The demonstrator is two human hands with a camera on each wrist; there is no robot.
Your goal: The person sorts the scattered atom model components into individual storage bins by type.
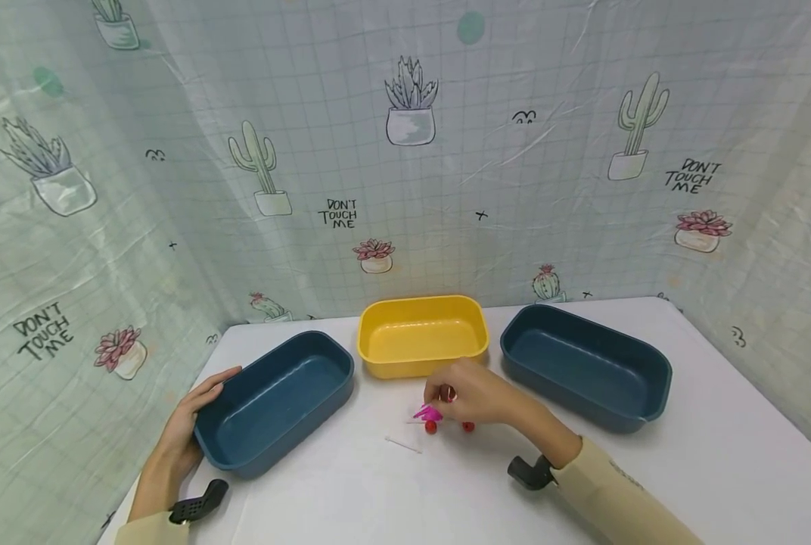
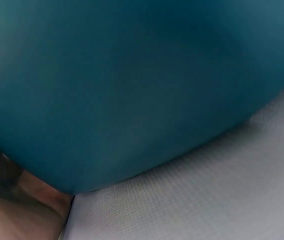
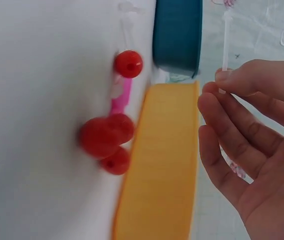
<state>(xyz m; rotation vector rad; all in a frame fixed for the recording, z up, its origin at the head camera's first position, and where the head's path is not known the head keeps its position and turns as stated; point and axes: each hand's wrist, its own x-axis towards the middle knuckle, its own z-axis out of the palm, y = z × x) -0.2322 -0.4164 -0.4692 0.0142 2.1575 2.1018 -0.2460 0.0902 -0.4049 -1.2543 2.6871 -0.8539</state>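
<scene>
My left hand [image 1: 177, 431] rests against the outer left end of a dark blue bin [image 1: 276, 446], its fingers lying along the wall near the rim. In the left wrist view that bin hides most of the hand. My right hand [image 1: 470, 393] is over the table, just in front of the yellow bin [image 1: 422, 369]. Between thumb and fingertips it pinches a thin white cotton swab [image 3: 226, 42]. Below this hand lie several red beads [image 3: 129, 64] with holes and a bright pink piece [image 1: 428, 412], partly hidden. Another cotton swab [image 1: 403, 445] lies nearer on the white table.
A second dark blue bin [image 1: 582, 393] stands to the right, angled, with nothing visible inside. The yellow bin stands between the two blue ones at the back. Behind the white table [image 1: 378, 507] hangs a curtain [image 1: 446, 212] printed with potted plants.
</scene>
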